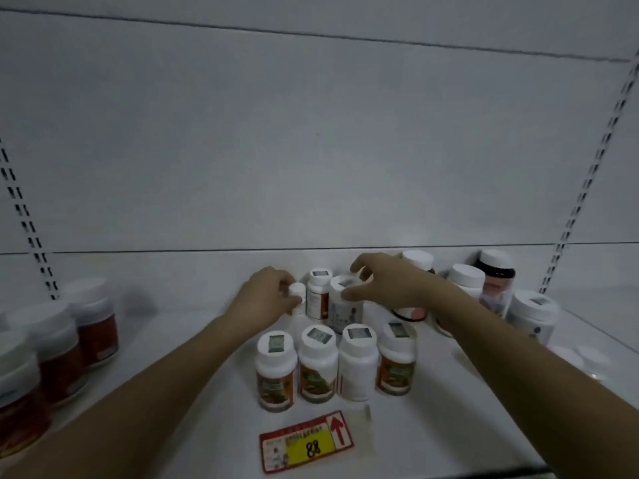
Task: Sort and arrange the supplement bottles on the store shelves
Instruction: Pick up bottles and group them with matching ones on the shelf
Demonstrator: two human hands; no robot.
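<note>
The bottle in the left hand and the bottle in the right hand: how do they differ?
The bottle in the left hand is narrower, with a plain white cap; the bottle in the right hand is wider, with a sticker on its cap. The left hand grips its cap from the side; the right hand holds its cap from above. Both stand upright and are white-capped.

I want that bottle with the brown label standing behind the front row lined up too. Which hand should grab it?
Probably the left. The brown-label bottle stands right beside the small bottle that the left hand grips. The right hand is busy, curled around the wider white bottle next to it.
</note>
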